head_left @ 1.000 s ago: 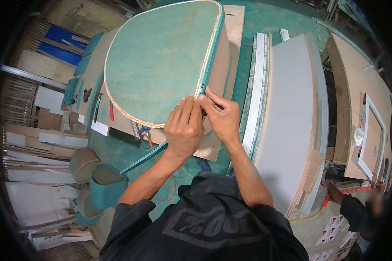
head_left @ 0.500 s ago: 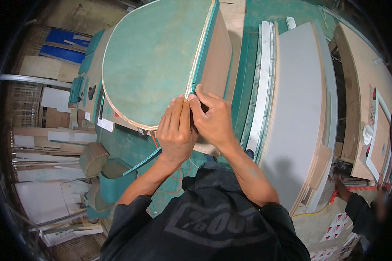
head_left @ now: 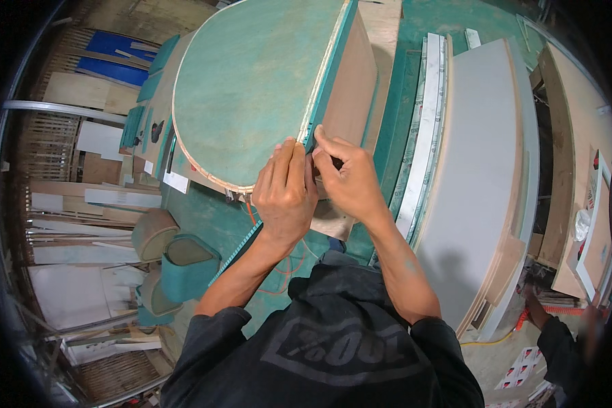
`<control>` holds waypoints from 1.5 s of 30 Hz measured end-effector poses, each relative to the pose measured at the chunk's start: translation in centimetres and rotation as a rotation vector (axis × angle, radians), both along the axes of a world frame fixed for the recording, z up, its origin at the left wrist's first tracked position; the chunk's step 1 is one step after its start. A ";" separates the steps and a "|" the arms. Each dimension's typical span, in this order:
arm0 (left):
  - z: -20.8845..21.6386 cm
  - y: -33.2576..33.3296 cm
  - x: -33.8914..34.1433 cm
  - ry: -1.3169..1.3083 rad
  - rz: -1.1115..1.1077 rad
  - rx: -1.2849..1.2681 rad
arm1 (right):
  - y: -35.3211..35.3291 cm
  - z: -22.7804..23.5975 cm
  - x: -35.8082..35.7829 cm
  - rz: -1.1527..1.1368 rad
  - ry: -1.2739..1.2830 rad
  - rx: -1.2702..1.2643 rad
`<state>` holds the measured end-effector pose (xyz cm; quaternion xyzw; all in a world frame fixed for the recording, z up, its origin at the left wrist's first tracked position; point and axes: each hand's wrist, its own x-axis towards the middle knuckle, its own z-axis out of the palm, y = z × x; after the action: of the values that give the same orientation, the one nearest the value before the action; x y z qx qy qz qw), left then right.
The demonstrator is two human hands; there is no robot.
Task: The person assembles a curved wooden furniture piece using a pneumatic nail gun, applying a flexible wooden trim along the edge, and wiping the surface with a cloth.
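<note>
A large green-topped panel (head_left: 251,88) with a rounded side and a light plywood rim lies in front of me. Along its straight right edge runs a narrow teal strip (head_left: 328,75). My left hand (head_left: 283,194) is closed at the panel's near corner, fingers pressed together over the edge. A slotted teal strip (head_left: 234,253) trails from beneath that hand toward my left forearm. Just to the right, my right hand (head_left: 347,173) has its fingers curled and its thumb on the edge strip. Whatever lies inside the curled fingers is mostly hidden.
Curved teal-and-wood pieces (head_left: 189,265) stand on the floor at left, near stacked boards (head_left: 81,234). An orange cord (head_left: 289,270) lies below the panel. Long white-faced strips (head_left: 418,136) and a big grey panel (head_left: 479,170) fill the right. Another person's sleeve (head_left: 561,350) shows at lower right.
The whole view has shifted, so the panel and surroundings sit farther right. Both hands stay at the panel's corner. The trailing slotted strip now hangs closer to my left forearm.
</note>
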<state>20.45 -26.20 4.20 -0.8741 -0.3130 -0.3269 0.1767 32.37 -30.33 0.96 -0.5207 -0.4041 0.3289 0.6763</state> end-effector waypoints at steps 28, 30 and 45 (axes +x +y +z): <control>0.4 0.0 2.4 -0.122 0.091 -0.056 | -3.6 -9.2 -1.2 0.186 0.769 -0.158; 0.1 0.2 2.2 -0.123 0.073 -0.031 | -4.8 -10.6 -4.3 0.134 0.892 -0.238; -0.7 0.9 2.5 -0.033 0.000 0.051 | 7.7 -22.9 -23.8 0.565 -0.189 -0.319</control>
<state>22.94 -25.34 3.46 -0.8638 -0.3076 -0.3490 0.1938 8.56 -22.66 -21.90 -0.5158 -0.5368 0.5126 0.4278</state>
